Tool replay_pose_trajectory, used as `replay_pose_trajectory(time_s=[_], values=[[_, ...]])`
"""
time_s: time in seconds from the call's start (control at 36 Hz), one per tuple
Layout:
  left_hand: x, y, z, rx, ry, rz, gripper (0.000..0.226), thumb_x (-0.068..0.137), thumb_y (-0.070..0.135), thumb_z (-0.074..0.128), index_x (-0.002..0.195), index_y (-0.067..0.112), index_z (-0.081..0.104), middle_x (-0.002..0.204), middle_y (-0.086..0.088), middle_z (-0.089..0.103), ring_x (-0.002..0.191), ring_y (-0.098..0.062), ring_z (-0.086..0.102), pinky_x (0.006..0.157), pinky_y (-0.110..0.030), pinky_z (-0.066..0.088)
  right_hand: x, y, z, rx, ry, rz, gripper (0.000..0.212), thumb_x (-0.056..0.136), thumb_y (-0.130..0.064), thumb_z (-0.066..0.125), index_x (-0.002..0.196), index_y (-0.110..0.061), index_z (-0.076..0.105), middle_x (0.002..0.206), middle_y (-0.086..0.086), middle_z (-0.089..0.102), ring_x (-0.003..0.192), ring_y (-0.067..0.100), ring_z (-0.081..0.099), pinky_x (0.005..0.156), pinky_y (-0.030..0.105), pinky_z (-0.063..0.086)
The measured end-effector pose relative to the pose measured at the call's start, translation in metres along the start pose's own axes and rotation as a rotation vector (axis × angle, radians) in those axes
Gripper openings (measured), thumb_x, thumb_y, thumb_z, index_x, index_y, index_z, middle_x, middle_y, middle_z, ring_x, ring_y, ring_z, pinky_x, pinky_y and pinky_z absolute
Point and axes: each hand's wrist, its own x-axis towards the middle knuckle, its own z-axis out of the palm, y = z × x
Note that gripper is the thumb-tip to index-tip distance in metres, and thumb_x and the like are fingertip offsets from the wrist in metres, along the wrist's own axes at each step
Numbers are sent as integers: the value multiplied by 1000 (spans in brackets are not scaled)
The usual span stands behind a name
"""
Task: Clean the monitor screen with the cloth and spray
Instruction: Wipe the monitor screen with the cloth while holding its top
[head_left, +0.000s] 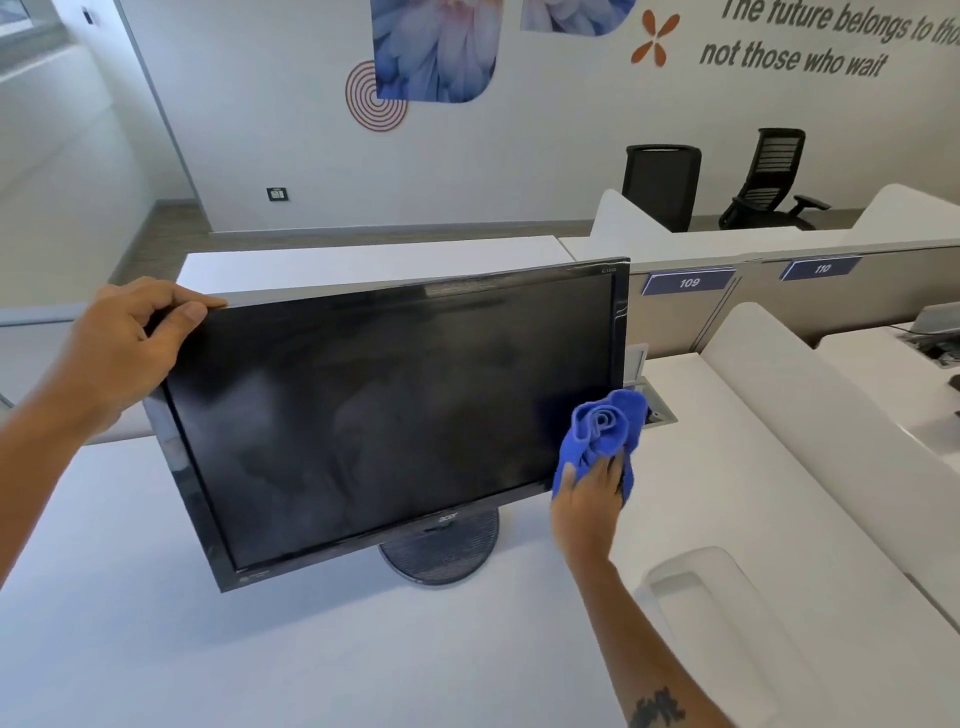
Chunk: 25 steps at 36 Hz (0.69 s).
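Right hand (589, 499) fingers clutching bunched blue cloth (602, 431), left hand (130, 348) gripping smeared black monitor (389, 410)

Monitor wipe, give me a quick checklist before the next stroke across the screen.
1. Monitor steadied: ok, left hand grips its top left corner.
2. Blue cloth in hand: ok, right hand holds it bunched.
3. Cloth on the glass: ok, at the lower right edge.
4. Screen clean: not ok, hazy smears show across it.
5. Spray within reach: cannot tell, no bottle in view.
6. Stand flat on the desk: ok.
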Motion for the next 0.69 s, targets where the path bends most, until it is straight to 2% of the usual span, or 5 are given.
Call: replay_pose_trajectory(time_s=[0.11,0.25,0.39,0.56,0.69], values=[[-1,8,-1,-6,-15,43,44,111,22,61,105,64,73,98,21,69,92,0,61,76,-13,46,-1,-1,2,76,10,26,68,110,-15,52,168,-2,19,175,19,25,162,37,23,133,45,18],[-2,15,-1,13,-22,44,42,111,18,61,101,58,73,98,22,70,92,1,61,76,-3,44,-19,-6,13,148,22,56,62,109,-8,54,164,2,28,169,24,33,156,43,31,130,57,23],[-2,14,2,67,-37,20,24,111,20,59,117,36,76,106,1,69,113,-39,58,93,-45,47,-33,6,16,-231,-7,-36,52,102,-24,66,144,4,54,137,25,63,127,46,55,116,59,33],[-3,20,2,73,-59,-39,22,112,24,58,120,34,75,111,0,69,116,-46,57,94,-48,45,-20,27,-1,-394,12,-160,43,98,-30,72,126,1,62,121,24,68,117,43,61,113,60,37],[-4,26,1,67,-51,-49,22,112,21,58,120,30,76,112,-5,71,118,-49,57,102,-58,48,-11,38,-8,-442,-50,-218,32,103,-29,66,123,-4,63,122,18,66,122,37,59,118,58,25]])
